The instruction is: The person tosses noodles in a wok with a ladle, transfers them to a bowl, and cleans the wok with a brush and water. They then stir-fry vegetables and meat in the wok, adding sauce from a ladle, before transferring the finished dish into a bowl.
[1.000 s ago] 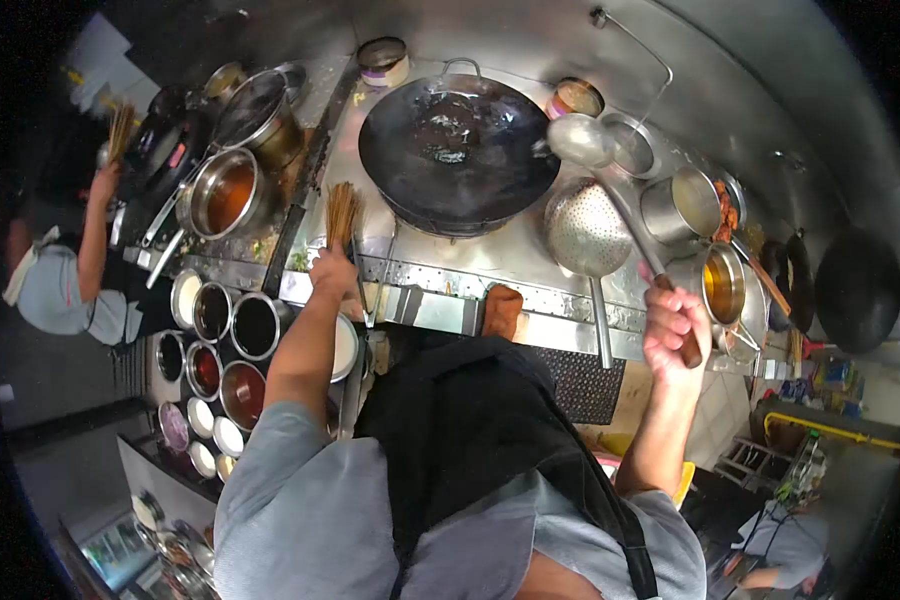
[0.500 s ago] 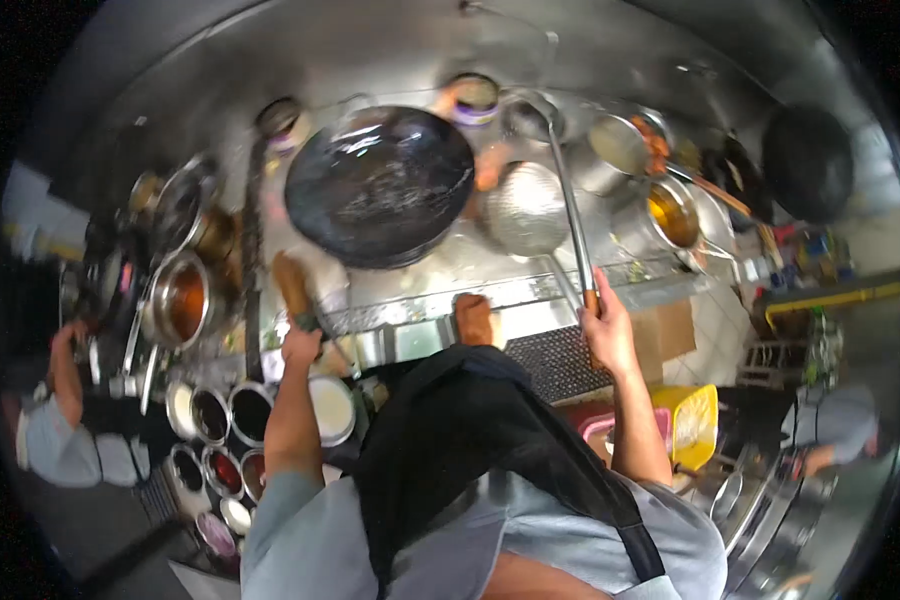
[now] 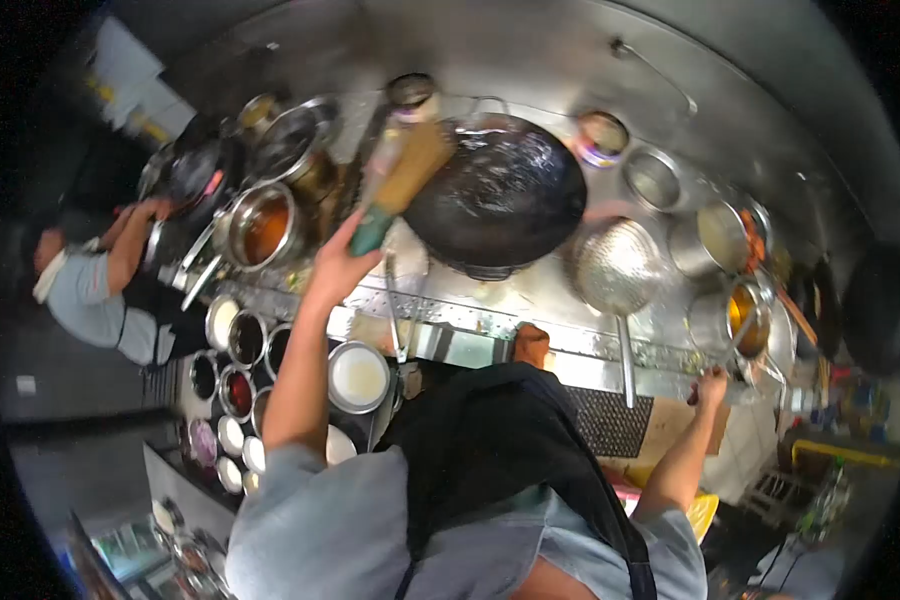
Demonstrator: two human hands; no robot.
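My left hand (image 3: 342, 262) is closed round the green-wrapped grip of a bamboo wok brush (image 3: 413, 168). Its bristle end is raised over the left rim of a large black wok (image 3: 500, 195). My right hand (image 3: 708, 386) is closed on the handle of a ladle (image 3: 746, 328), at the front edge of the stove on the right. The ladle's bowl appears to be at the metal pot of yellow-orange liquid (image 3: 705, 322); most of its handle is hard to make out. A perforated strainer (image 3: 618, 265) lies between the wok and that pot, handle toward me.
On the left stand a pot of reddish-brown liquid (image 3: 264, 228) and several seasoning containers (image 3: 358, 378). A brown cloth (image 3: 532, 345) lies on the front ledge. Another person (image 3: 95, 285) works at far left. A tap (image 3: 660, 75) juts from the back wall.
The view has swung left. My left hand has lifted the brush up to the wok's rim. My right hand has carried the ladle from the back of the stove toward the right-hand pot.
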